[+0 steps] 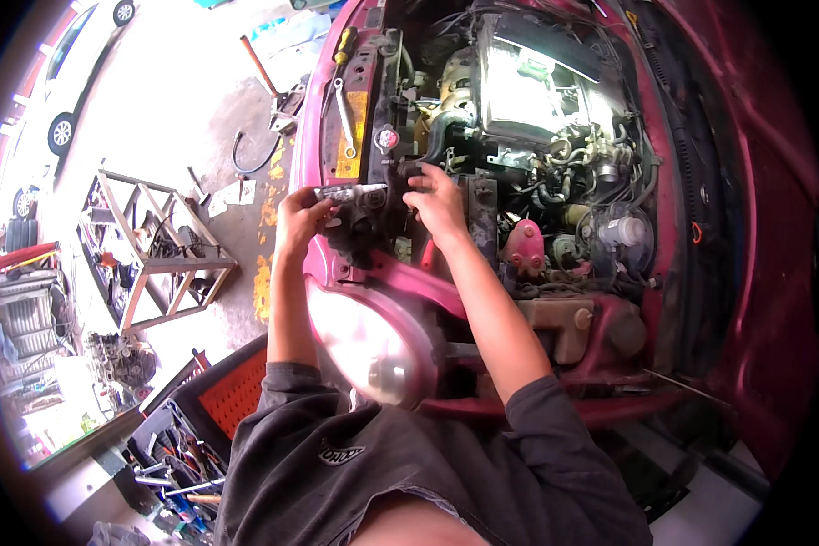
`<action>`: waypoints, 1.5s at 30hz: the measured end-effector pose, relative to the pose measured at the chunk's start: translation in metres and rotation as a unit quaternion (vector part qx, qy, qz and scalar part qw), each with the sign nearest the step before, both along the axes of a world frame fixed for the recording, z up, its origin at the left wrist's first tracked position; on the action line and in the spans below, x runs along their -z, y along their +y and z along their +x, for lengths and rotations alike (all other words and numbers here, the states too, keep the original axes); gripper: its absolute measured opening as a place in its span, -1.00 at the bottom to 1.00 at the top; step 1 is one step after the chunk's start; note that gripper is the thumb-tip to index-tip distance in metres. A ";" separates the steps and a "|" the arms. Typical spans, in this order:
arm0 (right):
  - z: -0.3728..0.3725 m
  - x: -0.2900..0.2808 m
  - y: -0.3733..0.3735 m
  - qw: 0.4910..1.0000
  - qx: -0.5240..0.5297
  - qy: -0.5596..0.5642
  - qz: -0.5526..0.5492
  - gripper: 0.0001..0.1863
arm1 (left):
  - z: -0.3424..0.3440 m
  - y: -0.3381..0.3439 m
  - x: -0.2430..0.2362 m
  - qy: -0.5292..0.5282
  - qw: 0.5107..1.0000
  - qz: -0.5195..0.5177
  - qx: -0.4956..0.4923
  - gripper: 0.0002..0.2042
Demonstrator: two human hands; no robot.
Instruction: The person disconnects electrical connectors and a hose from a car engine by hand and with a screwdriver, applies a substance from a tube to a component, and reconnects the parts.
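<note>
Dark shirt (428, 450), silvery bar (357, 193) (long axis pointing right)

You are in a car repair workshop: a red car (775, 237) stands before you with its engine (601, 164) bared, a wrench (344, 118) and a screwdriver (343, 45) lying along its front edge (313, 118). On the floor (246, 218) to your left stand a metal frame (187, 265) and, farther off, a white car (84, 68).

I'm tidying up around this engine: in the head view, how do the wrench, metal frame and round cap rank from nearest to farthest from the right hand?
From the right hand:
1. Round cap: ahead, slightly left.
2. Wrench: left of the cap.
3. Metal frame: far left.
</note>
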State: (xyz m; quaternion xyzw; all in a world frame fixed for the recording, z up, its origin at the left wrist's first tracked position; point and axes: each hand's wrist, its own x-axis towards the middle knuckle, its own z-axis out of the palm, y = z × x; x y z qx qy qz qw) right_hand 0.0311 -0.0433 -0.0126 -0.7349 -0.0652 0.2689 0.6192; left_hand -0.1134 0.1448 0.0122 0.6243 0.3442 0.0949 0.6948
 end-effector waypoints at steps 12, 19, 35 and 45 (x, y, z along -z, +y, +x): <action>-0.037 -0.066 -0.055 0.976 -0.142 0.002 0.166 -0.45 | -0.020 -0.025 -0.002 -0.195 0.979 -0.062 -0.014 -0.82; -0.037 -0.072 -0.060 0.971 -0.140 0.043 0.187 -0.47 | -0.012 -0.031 -0.011 -0.180 0.982 -0.051 -0.032 -0.82; -0.010 -0.077 -0.093 0.965 -0.185 0.009 0.184 -0.67 | 0.013 -0.031 -0.013 -0.056 0.996 -0.037 -0.065 -0.83; 0.094 -0.059 -0.221 0.991 0.081 0.036 0.105 -0.69 | 0.039 0.034 0.031 0.219 0.954 0.203 -0.019 -0.63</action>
